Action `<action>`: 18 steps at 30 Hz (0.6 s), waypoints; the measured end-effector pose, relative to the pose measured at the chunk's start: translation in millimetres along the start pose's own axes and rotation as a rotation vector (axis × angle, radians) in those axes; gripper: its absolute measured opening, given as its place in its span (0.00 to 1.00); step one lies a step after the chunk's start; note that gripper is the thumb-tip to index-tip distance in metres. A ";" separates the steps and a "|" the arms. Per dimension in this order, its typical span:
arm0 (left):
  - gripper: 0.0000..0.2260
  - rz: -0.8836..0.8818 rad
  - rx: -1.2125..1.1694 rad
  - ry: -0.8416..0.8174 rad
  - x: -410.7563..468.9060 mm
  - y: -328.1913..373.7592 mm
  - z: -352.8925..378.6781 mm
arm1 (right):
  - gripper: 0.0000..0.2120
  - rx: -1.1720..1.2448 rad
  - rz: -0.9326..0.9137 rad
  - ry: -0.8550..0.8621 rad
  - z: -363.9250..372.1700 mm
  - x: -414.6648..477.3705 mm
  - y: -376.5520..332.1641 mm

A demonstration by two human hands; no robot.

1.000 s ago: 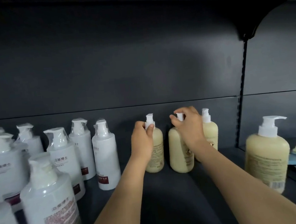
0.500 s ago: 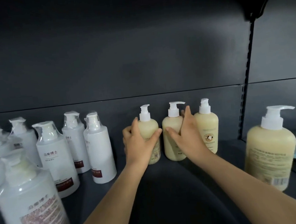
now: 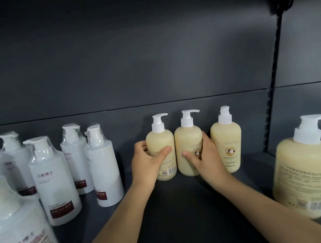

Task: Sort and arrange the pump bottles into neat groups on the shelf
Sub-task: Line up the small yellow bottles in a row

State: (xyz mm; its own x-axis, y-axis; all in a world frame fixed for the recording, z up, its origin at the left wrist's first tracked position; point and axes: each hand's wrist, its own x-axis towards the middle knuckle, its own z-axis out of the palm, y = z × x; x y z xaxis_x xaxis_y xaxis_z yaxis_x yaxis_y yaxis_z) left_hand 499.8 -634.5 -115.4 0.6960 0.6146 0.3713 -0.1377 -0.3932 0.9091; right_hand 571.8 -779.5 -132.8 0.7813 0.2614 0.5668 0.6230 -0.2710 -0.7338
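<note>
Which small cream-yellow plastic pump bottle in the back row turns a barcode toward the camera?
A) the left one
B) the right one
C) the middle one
A: the left cream-yellow pump bottle, gripped by the left hand, shows a barcode low on its label.

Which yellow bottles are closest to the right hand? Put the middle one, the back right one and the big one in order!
1. Middle bottle: gripped by the right hand.
2. Back right bottle: just right of it.
3. Big bottle: far right, near the front.
</note>
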 end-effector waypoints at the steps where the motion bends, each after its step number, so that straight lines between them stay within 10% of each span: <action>1: 0.24 0.015 -0.020 -0.043 -0.6 -0.6 -1.8 | 0.29 0.012 -0.007 -0.003 -1.0 0.5 0.0; 18: 0.32 0.015 0.108 0.010 -0.8 0.4 2.5 | 0.20 0.064 -0.049 -0.067 -6.0 -6.2 4.0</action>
State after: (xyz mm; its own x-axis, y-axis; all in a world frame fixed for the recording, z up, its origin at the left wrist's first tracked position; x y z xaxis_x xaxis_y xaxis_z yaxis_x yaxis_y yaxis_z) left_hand 501.0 -636.8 -115.8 0.6874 0.6143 0.3873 -0.0713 -0.4737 0.8778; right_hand 569.7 -787.7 -137.0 0.7440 0.3352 0.5780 0.6554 -0.1975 -0.7290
